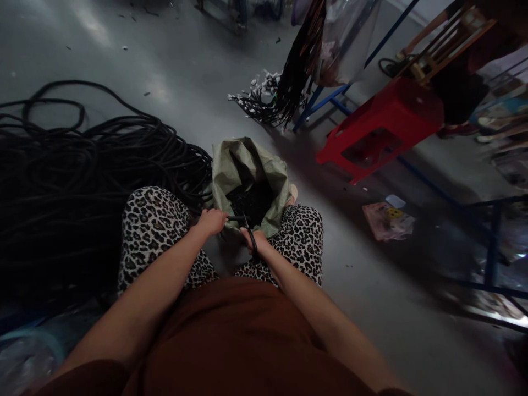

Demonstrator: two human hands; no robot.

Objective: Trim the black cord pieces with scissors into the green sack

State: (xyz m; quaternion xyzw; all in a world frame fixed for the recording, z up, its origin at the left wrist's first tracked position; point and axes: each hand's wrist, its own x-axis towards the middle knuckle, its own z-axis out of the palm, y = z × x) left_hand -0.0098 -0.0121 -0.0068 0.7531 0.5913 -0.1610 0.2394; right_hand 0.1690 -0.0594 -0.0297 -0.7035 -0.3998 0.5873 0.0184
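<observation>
- Head view, risk one: your left hand (213, 221) sits just beside the scissors (253, 245). If it crept along the black cable (236, 218), the blades could nip a fingertip.
- Risk two: the cable looks thick and round, so it may roll or slide out of the blades if your grip is slack or the edge dull.
- Risk three: a loose bit could miss the olive-green sack (277, 168) and land on the floor, should the cable end stray outside the near rim.
- Risk four: the heap of black cable (136, 143) beside your leg is tangled; if the held length joins it, which you cannot tell here, a snag could tug it from your fingers.
- Left fingers: closed round the cable, no gap visible; its free part projects rightward from your fist, toward the blades.
- Right hand (256, 242): fingers curled about the scissor handles, blades pointing away from you and meeting the cable near its end; how wide they gape, you cannot tell.
- Cable position: between your two hands, over the near side of the sack mouth, with short black pieces (251, 199) inside.
</observation>
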